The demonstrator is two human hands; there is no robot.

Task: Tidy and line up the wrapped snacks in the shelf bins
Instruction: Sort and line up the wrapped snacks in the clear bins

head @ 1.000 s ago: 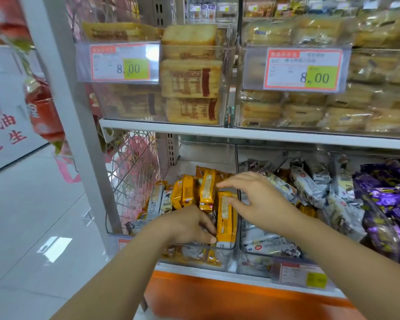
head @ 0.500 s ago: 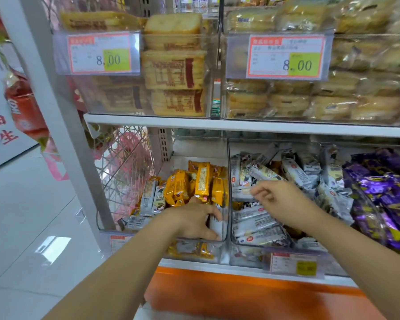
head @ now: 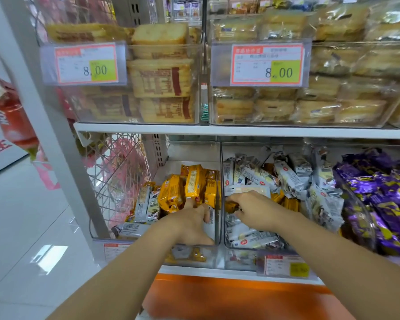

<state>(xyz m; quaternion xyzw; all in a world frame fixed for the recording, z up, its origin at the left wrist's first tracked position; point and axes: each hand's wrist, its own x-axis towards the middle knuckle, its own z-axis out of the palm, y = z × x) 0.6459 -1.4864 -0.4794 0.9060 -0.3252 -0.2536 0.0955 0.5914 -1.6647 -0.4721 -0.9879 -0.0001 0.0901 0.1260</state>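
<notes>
Two clear plastic bins sit side by side on the lower shelf. The left bin (head: 195,150) holds upright orange-wrapped snacks (head: 193,183) and a few silver ones (head: 142,204). My left hand (head: 191,224) reaches into it, fingers against the base of the orange packs; whether it grips one is hidden. The middle bin (head: 261,145) is a jumble of silver-white wrapped snacks (head: 286,176) with some orange packs underneath. My right hand (head: 252,210) is in this bin, fingers curled down round an orange snack (head: 231,206) at the bin's left wall.
Purple-wrapped snacks (head: 383,199) fill the bin at right. The upper shelf (head: 240,130) carries clear bins of packaged bread with 8.00 price tags (head: 267,64). A white upright post (head: 56,139) and wire rack (head: 116,172) stand left; the tiled aisle floor lies beyond.
My right hand moved from the left bin across into the middle bin, then lower and left there. My left hand stayed in the left bin. The camera tilted slightly.
</notes>
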